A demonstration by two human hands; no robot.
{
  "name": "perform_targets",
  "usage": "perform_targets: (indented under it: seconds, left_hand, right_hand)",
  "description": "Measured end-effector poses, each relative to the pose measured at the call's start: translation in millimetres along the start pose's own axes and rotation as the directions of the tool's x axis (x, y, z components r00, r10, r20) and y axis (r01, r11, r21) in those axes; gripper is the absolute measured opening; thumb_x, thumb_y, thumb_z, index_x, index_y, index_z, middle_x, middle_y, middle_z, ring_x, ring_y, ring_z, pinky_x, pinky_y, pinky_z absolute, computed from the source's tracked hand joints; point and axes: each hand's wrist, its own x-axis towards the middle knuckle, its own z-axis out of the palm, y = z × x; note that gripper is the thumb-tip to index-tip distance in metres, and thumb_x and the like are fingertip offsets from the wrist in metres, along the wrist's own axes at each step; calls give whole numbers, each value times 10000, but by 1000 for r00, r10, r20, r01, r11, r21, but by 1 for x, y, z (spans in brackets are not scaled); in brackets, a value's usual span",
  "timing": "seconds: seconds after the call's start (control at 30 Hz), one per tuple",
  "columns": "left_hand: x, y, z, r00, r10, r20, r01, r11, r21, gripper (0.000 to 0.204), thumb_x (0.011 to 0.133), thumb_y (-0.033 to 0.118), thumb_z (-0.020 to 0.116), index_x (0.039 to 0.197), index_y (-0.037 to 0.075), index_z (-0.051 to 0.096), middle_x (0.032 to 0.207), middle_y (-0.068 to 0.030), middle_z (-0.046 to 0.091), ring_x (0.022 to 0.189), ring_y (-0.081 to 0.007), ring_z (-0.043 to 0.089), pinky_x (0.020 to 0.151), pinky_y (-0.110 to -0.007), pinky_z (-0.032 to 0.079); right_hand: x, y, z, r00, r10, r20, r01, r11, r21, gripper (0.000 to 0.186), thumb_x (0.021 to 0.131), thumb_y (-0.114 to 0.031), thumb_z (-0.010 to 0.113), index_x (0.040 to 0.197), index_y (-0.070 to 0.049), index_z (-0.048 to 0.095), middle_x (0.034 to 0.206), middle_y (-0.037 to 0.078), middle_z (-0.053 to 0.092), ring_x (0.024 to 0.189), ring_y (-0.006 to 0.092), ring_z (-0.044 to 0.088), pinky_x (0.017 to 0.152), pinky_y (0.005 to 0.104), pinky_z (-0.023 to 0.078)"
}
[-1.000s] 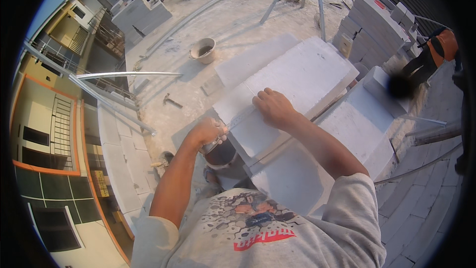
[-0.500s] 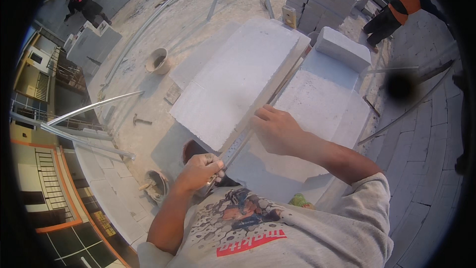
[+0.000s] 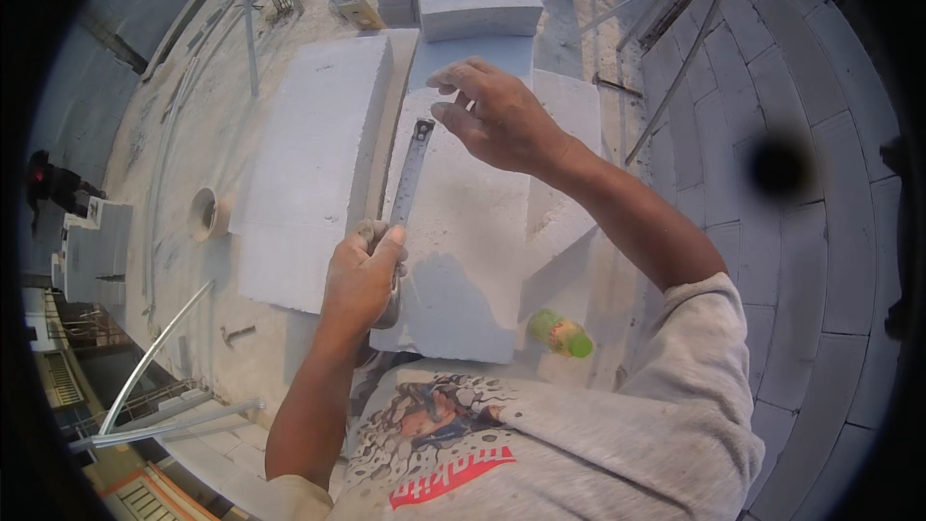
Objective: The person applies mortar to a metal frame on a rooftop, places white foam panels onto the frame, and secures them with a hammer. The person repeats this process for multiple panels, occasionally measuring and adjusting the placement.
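Observation:
A tape measure (image 3: 410, 176) is in my left hand (image 3: 362, 272), its case gripped low and mostly hidden by the fingers. The pulled-out blade slants up and away over the pale blocks, its hooked end free. Just beyond that end and to its right, my right hand (image 3: 497, 121) hangs in the air with fingers half bent and apart, holding nothing. Beneath the blade lies a row of light concrete blocks (image 3: 463, 232). To the left stands a broad light concrete block (image 3: 304, 169), and a smaller one (image 3: 479, 14) lies across the far end.
A green-capped bottle (image 3: 558, 333) lies right of the blocks. At left are a hammer (image 3: 237, 335), a bucket (image 3: 208, 213) and metal poles (image 3: 159, 352). A block wall (image 3: 801, 260) runs along the right. Other people stand at far left and at the back.
My right hand has come off the gap between the blocks and risen away from the tape. The tape's end now shows free, over the right-hand blocks. My view has swung right.

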Motion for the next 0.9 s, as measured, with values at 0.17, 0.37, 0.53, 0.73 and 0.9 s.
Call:
perform_targets:
  seconds: [0.17,0.37,0.53,0.73,0.9]
  left_hand:
    - [19,7,27,988,148,46,-155,949,275,417,889,312,617,1094,-52,617,1013,-189,657,991,-282,630,882,-379,477]
    - [19,-27,-27,979,184,-82,-184,983,17,400,899,299,655,1124,-27,606,1057,-135,641,1027,-206,604,863,-316,478]
    - [-13,-77,-100,966,95,-240,-130,983,-133,387,914,392,655,1069,39,627,931,-9,628,805,-114,592,680,-233,460]
    - [-69,-170,-161,921,213,-325,-175,974,142,338,909,323,636,997,-3,660,833,-85,674,753,-150,637,713,-297,498]
    - [-143,-292,-250,946,28,-324,15,991,129,359,892,359,596,1037,39,670,990,-166,693,953,-333,656,853,-404,494]
  right_hand:
    - [-27,17,-37,979,173,-105,-183,978,-97,268,889,-131,637,1074,63,628,979,194,627,868,286,664,798,368,547]
    - [-70,21,-29,946,318,-70,-325,934,-149,282,904,-166,632,1095,41,628,1032,172,627,870,236,641,777,348,518]
    - [-67,-8,-6,960,280,-19,-280,955,-93,264,899,-129,635,1097,45,628,1040,164,623,824,253,642,758,336,527]
    - [-21,-85,61,977,197,81,-184,972,-144,241,896,-101,613,1090,41,626,1043,149,628,864,231,634,761,318,521]
    - [16,-184,176,969,110,220,-82,988,-131,247,900,-123,591,1082,40,626,1050,151,627,910,238,625,825,347,505]
